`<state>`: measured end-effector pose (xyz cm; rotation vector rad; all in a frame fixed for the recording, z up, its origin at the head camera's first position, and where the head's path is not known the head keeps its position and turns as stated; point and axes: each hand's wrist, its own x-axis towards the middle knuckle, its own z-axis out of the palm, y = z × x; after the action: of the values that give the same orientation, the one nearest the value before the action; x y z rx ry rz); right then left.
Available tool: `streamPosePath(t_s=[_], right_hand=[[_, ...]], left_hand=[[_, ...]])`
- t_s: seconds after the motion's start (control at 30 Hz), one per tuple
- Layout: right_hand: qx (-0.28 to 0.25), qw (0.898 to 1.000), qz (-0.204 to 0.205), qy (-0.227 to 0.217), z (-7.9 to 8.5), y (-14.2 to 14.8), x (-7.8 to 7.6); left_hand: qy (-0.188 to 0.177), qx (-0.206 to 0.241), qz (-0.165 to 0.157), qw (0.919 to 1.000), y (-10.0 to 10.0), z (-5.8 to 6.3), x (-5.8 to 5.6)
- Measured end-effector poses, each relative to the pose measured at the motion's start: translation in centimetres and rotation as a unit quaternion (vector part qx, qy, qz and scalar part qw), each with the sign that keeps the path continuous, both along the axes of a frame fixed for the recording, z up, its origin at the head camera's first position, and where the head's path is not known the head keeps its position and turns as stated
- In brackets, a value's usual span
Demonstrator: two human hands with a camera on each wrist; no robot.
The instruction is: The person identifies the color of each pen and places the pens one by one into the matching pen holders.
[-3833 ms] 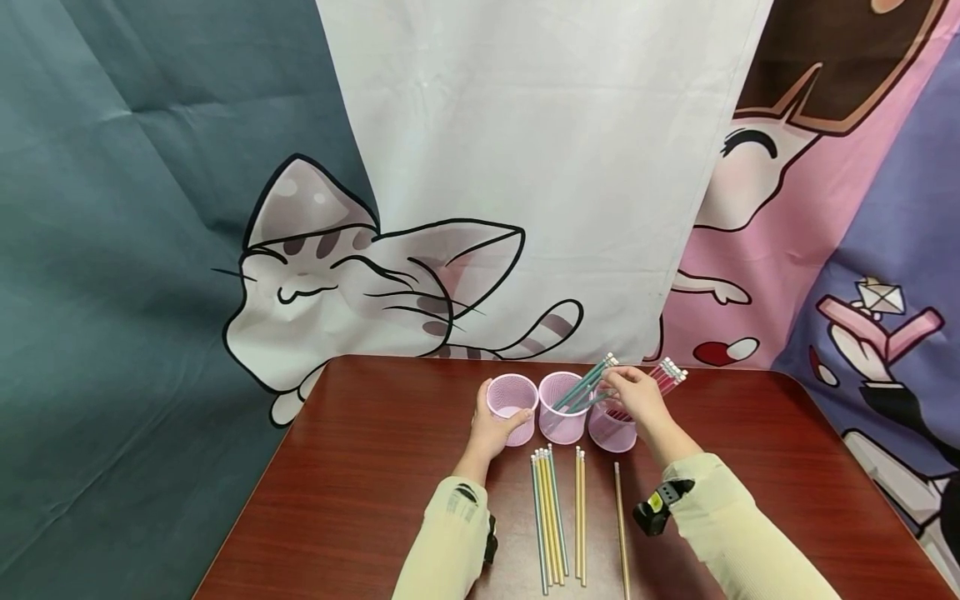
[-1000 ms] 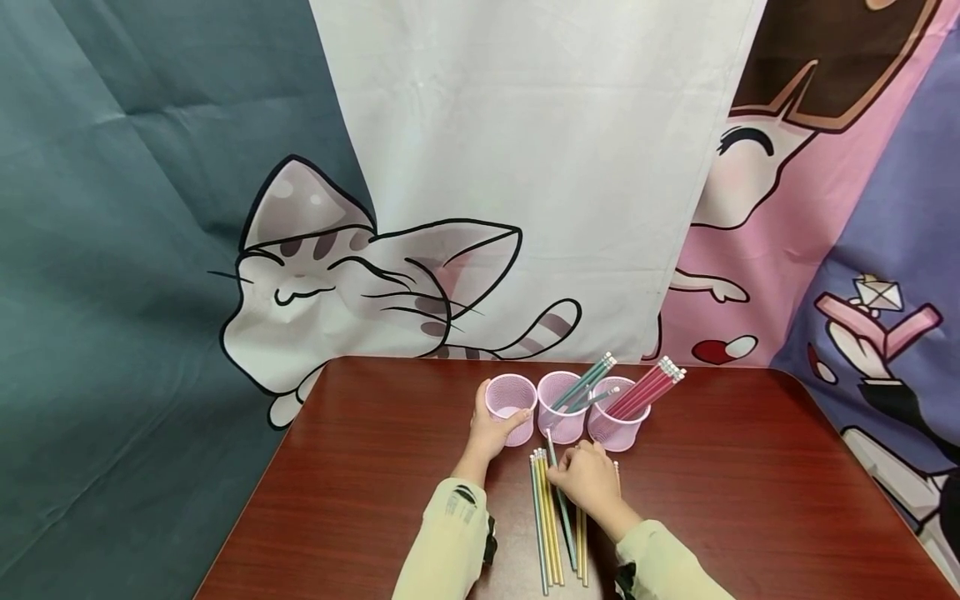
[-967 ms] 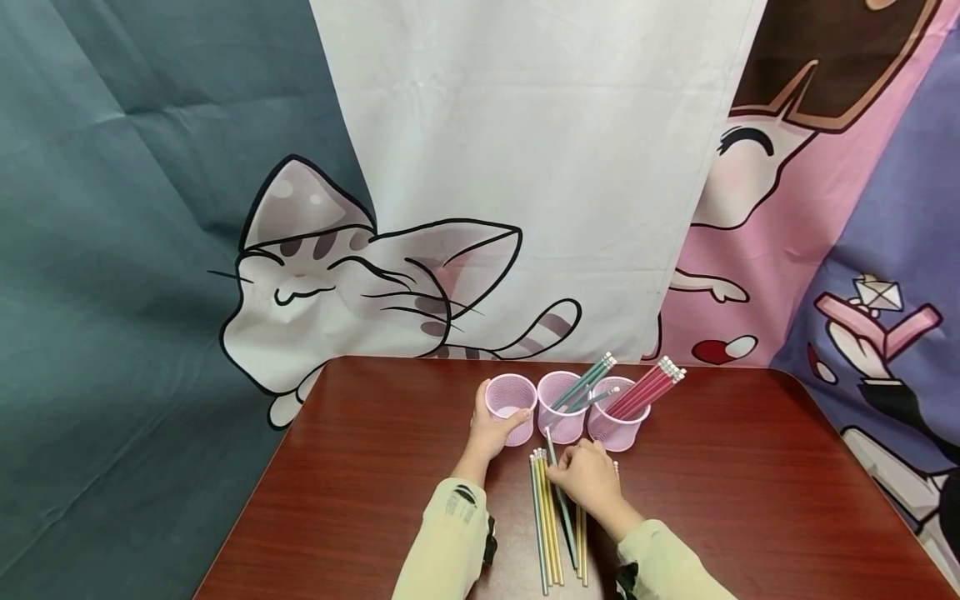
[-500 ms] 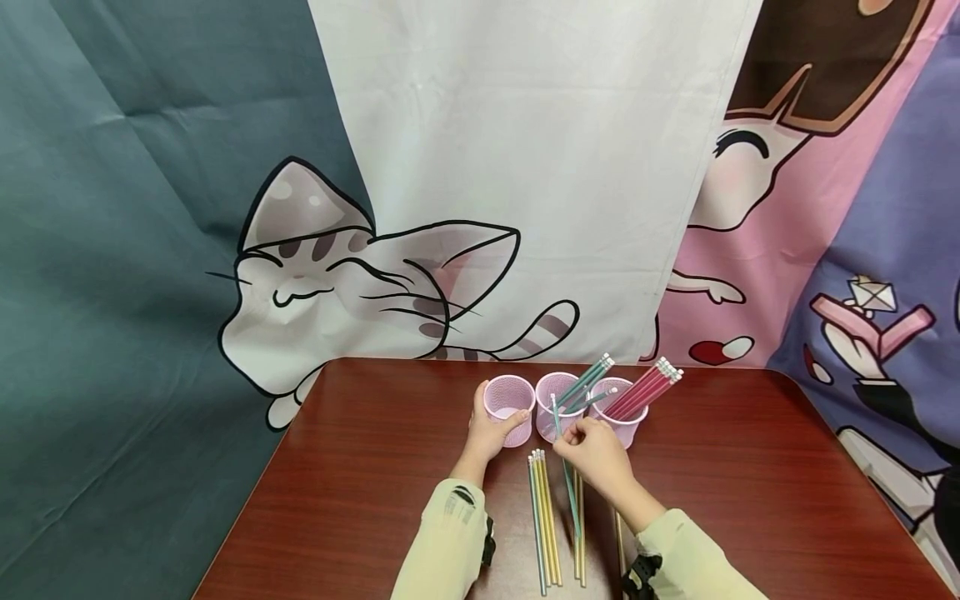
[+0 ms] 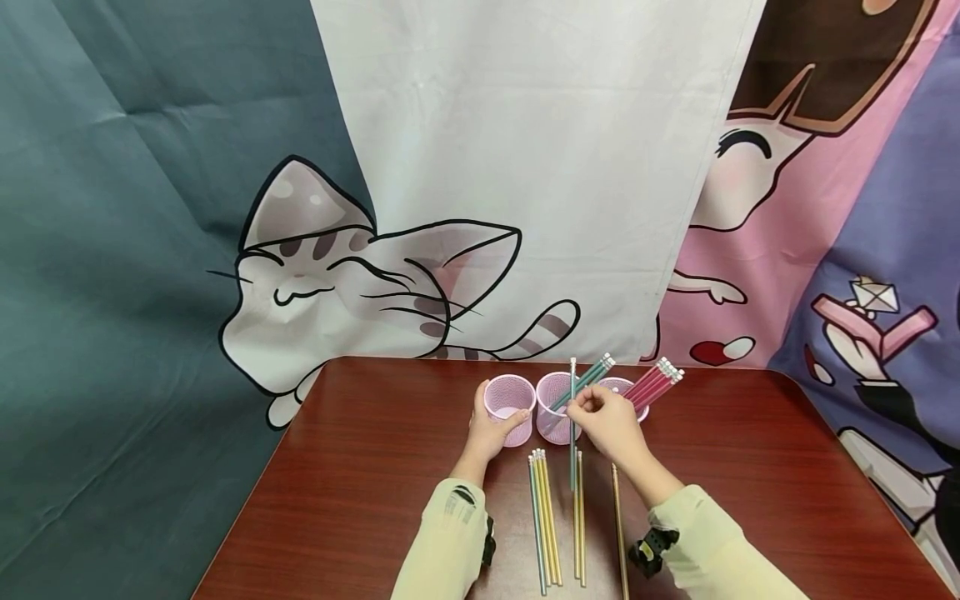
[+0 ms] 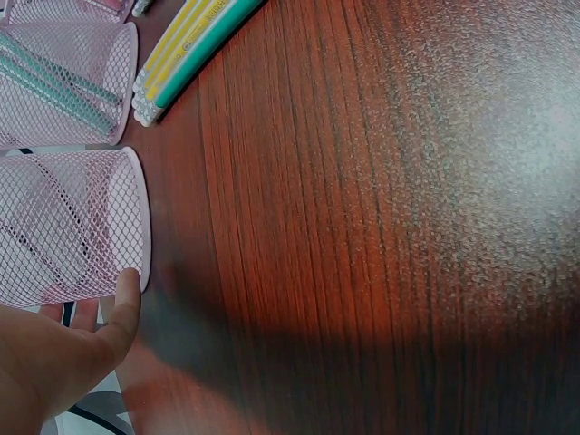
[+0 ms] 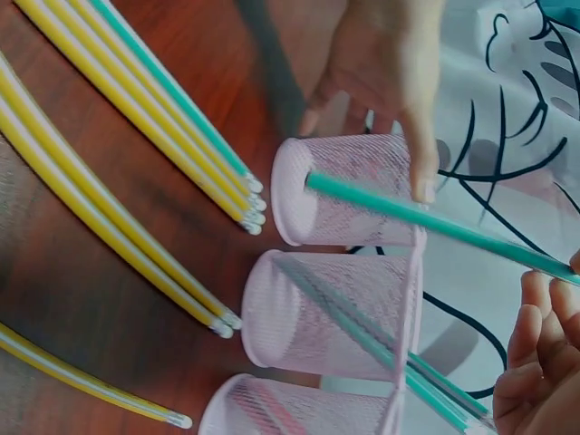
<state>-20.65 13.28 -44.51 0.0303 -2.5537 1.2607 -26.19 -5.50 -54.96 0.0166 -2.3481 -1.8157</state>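
My left hand (image 5: 489, 432) grips the left pink mesh pencil cup (image 5: 512, 432), thumb at the near side of its rim and fingers round its far side; no pencils show inside that cup. With thumb and fingertips, my right hand (image 5: 611, 423) pinches a green pencil (image 5: 573, 467), held upright with its eraser end up, in front of the middle mesh cup (image 5: 551, 427). In the right wrist view this green pencil (image 7: 435, 220) overlaps the left cup (image 7: 349, 172). Several green pencils (image 5: 596, 371) lean in the middle cup. The right cup, partly hidden by my right hand, holds several red pencils (image 5: 652, 385).
On the brown table (image 5: 375, 467) lie several yellow pencils with one green pencil (image 5: 537, 525) at their left side. Two more yellow pencils (image 5: 580, 533) lie beside them, and a single yellow pencil (image 5: 619, 533) farther right. A printed cloth (image 5: 562, 167) hangs behind the table.
My right hand has taken a green pencil from the row on the table and raised it up and forward to the middle cup, turning it upright. My left hand stays on the left cup.
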Motion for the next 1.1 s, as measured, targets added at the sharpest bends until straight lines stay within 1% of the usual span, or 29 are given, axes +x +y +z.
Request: streamPosePath(t_s=[0.1,0.2,0.27,0.43,0.53,0.63,0.7,0.77,0.83,0.9,0.97,1.1], right_hand=[[-0.019,1.0,-0.001,0.006,0.7,0.2,-0.3],[-0.04,0.999,-0.006,0.004,1.2,0.5,-0.7],[-0.054,0.998,-0.013,0.004,1.6,0.6,-1.0],[-0.092,0.996,-0.014,0.004,2.5,1.1,-1.6],[-0.095,0.995,-0.021,0.005,2.9,1.5,-2.0],[-0.064,0.997,-0.041,0.013,3.0,1.9,-2.5],[-0.03,0.998,-0.053,0.022,3.1,2.2,-2.8],[0.014,0.998,-0.06,0.03,2.9,2.5,-3.2],[0.052,0.996,-0.06,0.03,2.7,2.8,-3.4],[0.079,0.995,-0.058,0.02,2.3,3.0,-3.6],[0.105,0.993,-0.058,0.002,1.9,3.2,-3.7],[0.134,0.988,-0.064,-0.038,1.3,3.5,-3.8]], left_hand=[[-0.019,-0.008,0.001,0.9998,0.0,0.3,0.0],[-0.028,-0.012,0.002,0.9995,0.0,0.5,0.1],[-0.03,-0.012,0.002,0.9995,0.0,0.6,0.2],[-0.024,-0.006,0.0,0.9997,-0.1,0.6,0.2],[-0.025,-0.005,0.0,0.9997,0.0,0.6,0.2],[-0.031,-0.006,0.001,0.9995,0.0,0.6,0.1],[-0.028,-0.01,0.002,0.9996,0.0,0.6,0.1],[-0.028,-0.011,0.002,0.9996,0.0,0.6,0.1],[-0.027,-0.01,0.002,0.9996,0.0,0.7,0.1],[-0.028,-0.008,0.002,0.9996,0.0,0.6,0.1],[-0.031,-0.005,0.001,0.9995,0.0,0.7,0.2],[-0.032,-0.003,0.001,0.9995,0.0,0.8,0.2]])
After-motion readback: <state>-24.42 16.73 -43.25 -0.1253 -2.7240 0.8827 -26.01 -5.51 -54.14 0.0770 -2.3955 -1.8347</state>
